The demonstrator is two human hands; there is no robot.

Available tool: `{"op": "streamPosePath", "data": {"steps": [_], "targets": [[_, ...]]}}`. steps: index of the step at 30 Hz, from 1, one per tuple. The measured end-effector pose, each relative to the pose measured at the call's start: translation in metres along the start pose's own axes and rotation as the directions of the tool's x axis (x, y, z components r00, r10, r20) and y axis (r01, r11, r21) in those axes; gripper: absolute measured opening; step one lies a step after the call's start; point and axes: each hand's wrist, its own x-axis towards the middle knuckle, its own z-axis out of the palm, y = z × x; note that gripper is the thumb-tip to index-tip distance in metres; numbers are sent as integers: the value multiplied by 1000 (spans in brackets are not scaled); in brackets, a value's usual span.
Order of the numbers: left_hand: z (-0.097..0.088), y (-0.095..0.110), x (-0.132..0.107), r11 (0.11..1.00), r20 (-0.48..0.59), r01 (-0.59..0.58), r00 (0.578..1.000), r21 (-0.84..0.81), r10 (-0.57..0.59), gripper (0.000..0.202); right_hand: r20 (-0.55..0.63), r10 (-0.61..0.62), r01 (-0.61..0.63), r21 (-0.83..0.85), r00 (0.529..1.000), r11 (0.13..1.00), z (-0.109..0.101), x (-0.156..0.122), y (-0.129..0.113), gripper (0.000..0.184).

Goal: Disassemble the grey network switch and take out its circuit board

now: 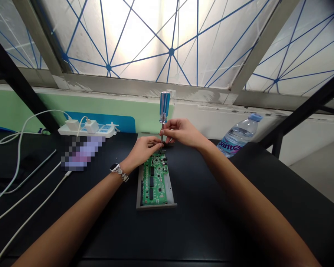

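Note:
A screwdriver with a clear blue striped handle stands upright, tip down, over the far end of a green circuit board. The thumb and fingers of my right hand close on its metal shaft just below the handle. My left hand reaches across the board's far left corner, its thumb and fingertips pinched at the lower shaft. The tip and whatever lies under it are partly hidden by my fingers. The board sits in a shallow grey metal casing lying lengthwise away from me on the black table.
A water bottle leans tilted at the right against the wall. To the left are a white power strip with plugged-in adapters, white cables and a blurred-out object. Wall and window rise behind the black table.

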Motion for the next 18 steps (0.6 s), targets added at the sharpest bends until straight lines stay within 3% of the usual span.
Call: {"op": "streamPosePath", "data": {"steps": [6, 18], "targets": [[7, -4, 3, 994, -47, -52, 997, 100, 57, 24, -18, 14, -14, -24, 1000, 1000, 4, -3, -4, 4], [20, -20, 11, 998, -9, -64, 998, -27, 64, 31, 70, -39, 39, 2, 997, 999, 7, -1, 1, 19]]}}
